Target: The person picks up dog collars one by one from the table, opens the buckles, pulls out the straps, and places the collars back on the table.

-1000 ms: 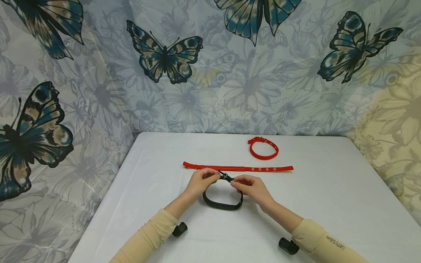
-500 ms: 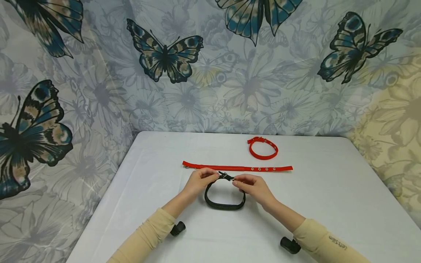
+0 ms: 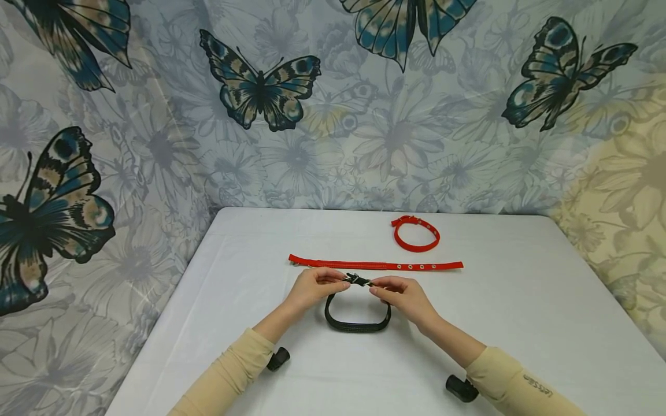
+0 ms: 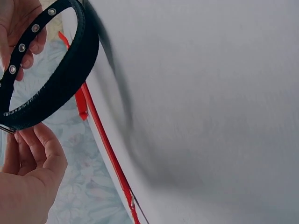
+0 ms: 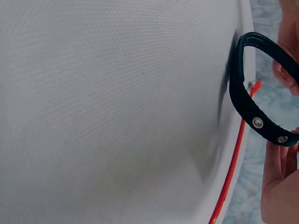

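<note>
A black collar [image 3: 356, 327] is bent into a loop between both hands, its metal buckle [image 3: 356, 279] at the far side. My left hand [image 3: 310, 290] pinches the collar just left of the buckle with thumb and fingertips. From the other side, my right hand [image 3: 403, 297] pinches the strap right of the buckle. Metal eyelets [image 4: 35, 28] line the thinner part of the strap in the left wrist view. The right wrist view shows the wide band [image 5: 238, 93] curving close over the table, with part of the loop cut off by the frame edge.
Behind the hands, a red collar [image 3: 364, 266] lies stretched flat across the white table [image 3: 520, 312]. Farther back, a second red collar [image 3: 418, 249] lies buckled in a ring. A butterfly-patterned cloth [image 3: 333, 167] rises past the table's far edge.
The black collar's loop has shifted slightly to the right. My left fingertips have re-placed themselves at the buckle, and the strap's loose tip sits lower. Both red collars stay put.
</note>
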### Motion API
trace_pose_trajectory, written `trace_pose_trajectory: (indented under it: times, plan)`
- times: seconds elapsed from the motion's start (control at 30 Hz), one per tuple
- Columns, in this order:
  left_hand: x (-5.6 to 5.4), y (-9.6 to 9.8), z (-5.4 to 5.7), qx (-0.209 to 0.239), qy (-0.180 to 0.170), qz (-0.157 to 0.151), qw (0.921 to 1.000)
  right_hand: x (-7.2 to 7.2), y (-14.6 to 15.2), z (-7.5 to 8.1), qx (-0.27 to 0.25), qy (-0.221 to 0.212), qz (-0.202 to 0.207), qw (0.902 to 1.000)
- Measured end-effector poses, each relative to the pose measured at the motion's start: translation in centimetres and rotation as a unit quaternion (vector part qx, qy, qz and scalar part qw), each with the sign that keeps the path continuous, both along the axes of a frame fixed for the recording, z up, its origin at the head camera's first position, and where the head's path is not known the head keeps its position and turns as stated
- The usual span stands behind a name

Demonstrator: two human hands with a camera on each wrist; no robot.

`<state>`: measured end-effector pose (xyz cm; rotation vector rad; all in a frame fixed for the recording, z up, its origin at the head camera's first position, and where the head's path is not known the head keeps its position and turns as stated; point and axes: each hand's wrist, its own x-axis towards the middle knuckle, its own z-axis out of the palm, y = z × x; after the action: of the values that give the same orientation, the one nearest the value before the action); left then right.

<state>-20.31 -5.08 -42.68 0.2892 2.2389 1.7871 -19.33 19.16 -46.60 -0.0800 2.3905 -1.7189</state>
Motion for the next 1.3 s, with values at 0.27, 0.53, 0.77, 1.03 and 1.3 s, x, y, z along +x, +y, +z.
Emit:
trace_pose_trajectory:
  times: [0.27,0.53,0.77,1.03,1.3]
  plan:
    - [0.1,-0.6,0.1,-0.030,0.016,-0.012,0.9994,0.2,0.3,0.1,0.008,-0.005,-0.008,0.9999]
    - [-1.4,-0.8,-3.5,-0.016,0.039,-0.014,0.9990,0.2,0.4,0.1,0.014,-0.001,0.009,0.9999]
    - [-1.4,-0.5,-3.7,-0.020,0.051,-0.022,0.9983,0.0,-0.2,0.4,0.009,0.007,0.015,0.9998]
    - [-1.4,-0.2,-3.4,-0.031,0.048,-0.030,0.9979,-0.1,-0.5,0.8,-0.001,0.024,0.023,0.9994]
    - [-1.4,-0.4,-3.8,-0.017,0.063,-0.017,0.9977,0.0,0.6,0.7,0.037,0.048,0.053,0.9968]
